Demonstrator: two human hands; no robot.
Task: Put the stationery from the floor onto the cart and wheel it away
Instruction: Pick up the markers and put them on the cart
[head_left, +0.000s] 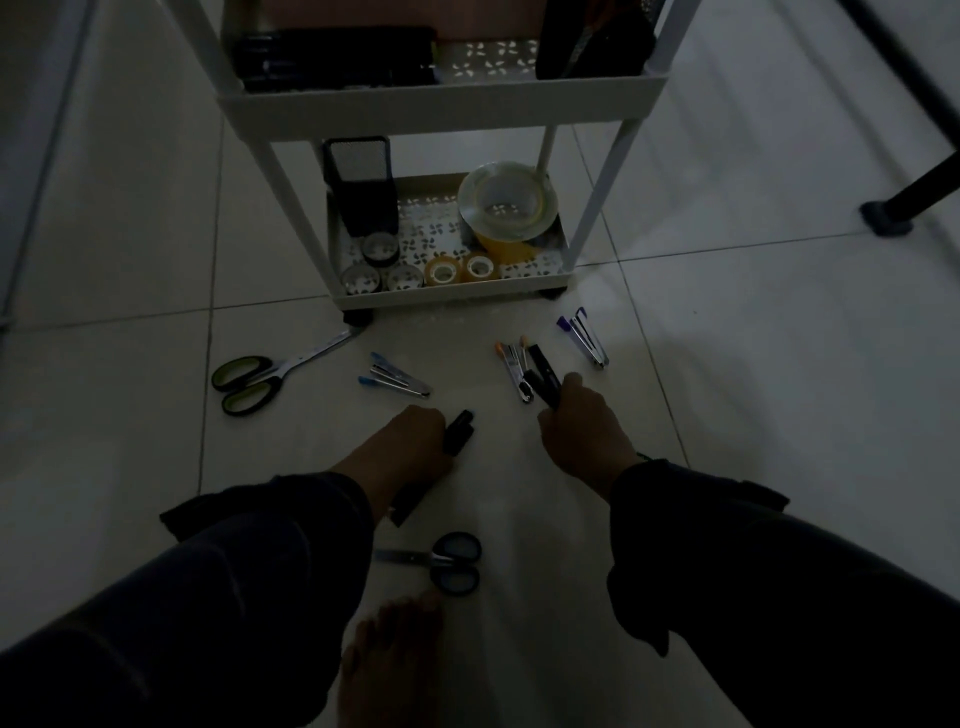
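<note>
Dim tiled floor (130, 218) with stationery scattered in front of a white cart (441, 111).

Both hands are down at the floor, apart: the left hand (415, 441) grips a black stapler (457, 434), and the right hand (582, 421) grips another black stapler (543, 376) beside an orange-tipped staple remover (514, 369). Near them lie a blue staple remover (395, 376), a purple one (584, 340), green-handled scissors (260, 382) and, closer to a bare foot (389, 660), dark-handled scissors (447, 561). On the cart's bottom tray (447, 299) stand a black mesh pen holder (361, 187), a stack of large tape rolls (506, 205) and several small tape rolls (441, 273). Its upper tray (441, 98) holds dark items too dim to identify.
</note>
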